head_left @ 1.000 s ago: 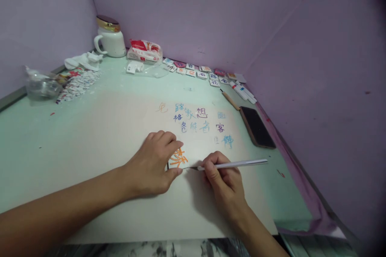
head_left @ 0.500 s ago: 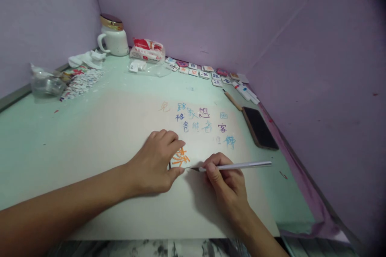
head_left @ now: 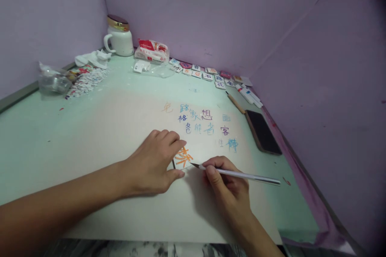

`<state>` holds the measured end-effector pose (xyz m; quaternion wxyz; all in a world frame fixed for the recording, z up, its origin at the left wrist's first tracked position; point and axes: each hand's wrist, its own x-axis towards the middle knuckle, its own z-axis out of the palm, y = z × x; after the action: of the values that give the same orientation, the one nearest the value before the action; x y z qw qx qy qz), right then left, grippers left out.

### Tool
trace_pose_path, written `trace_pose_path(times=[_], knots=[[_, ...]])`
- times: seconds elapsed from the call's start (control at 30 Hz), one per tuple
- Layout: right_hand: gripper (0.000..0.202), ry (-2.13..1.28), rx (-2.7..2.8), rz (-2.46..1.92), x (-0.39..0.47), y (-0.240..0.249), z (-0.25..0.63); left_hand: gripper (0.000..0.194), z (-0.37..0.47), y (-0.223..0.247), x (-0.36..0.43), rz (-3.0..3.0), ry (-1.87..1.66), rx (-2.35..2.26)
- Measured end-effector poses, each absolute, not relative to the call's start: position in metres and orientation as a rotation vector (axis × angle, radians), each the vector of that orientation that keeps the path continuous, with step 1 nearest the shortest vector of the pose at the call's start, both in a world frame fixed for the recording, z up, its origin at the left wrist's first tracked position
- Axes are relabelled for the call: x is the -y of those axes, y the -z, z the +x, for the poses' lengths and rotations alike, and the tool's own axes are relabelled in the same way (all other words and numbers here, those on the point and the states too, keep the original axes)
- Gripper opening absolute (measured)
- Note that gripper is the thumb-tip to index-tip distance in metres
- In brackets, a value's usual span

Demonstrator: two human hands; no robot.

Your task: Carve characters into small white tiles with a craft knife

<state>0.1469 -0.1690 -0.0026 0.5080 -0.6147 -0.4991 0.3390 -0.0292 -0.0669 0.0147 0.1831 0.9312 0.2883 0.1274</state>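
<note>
A small white tile [head_left: 183,158] with an orange character lies on the large pale sheet [head_left: 135,217]. My left hand [head_left: 159,160] grips the tile at its left side, thumb at the lower edge and index finger at the top, so part of it is hidden. In my right hand [head_left: 226,180] is a silver craft knife [head_left: 250,177], held like a pen. Its dark pointed blade is at the tile's right edge. Coloured characters [head_left: 206,115] are written on the sheet beyond the tile.
A phone [head_left: 263,131] and a wooden-handled tool [head_left: 236,103] lie at the right. Along the back are lettered tiles [head_left: 207,76], a red-and-white packet [head_left: 152,51] and a lidded white mug [head_left: 120,40]. Paper scraps [head_left: 87,83] and a clear plastic bag [head_left: 54,82] sit back left.
The knife's tip has moved up slightly along the tile's right edge, and its rear end has swung down. My left hand still holds the tile. The whole view has shifted a little.
</note>
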Motion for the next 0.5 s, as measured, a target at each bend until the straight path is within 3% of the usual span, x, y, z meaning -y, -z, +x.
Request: trace_pose_path(times=[0.27, 0.5], knots=[[0.017, -0.87, 1.28, -1.426, 0.1658, 0.0052, 0.1504, 0.058, -0.0341, -0.0144, 0.058, 2.578, -0.327, -0.716], [0.016, -0.586, 1.554, -1.337, 0.1642, 0.0022, 0.1531, 0.056, -0.0332, -0.0086, 0.0575, 2.622, -0.376, -0.69]])
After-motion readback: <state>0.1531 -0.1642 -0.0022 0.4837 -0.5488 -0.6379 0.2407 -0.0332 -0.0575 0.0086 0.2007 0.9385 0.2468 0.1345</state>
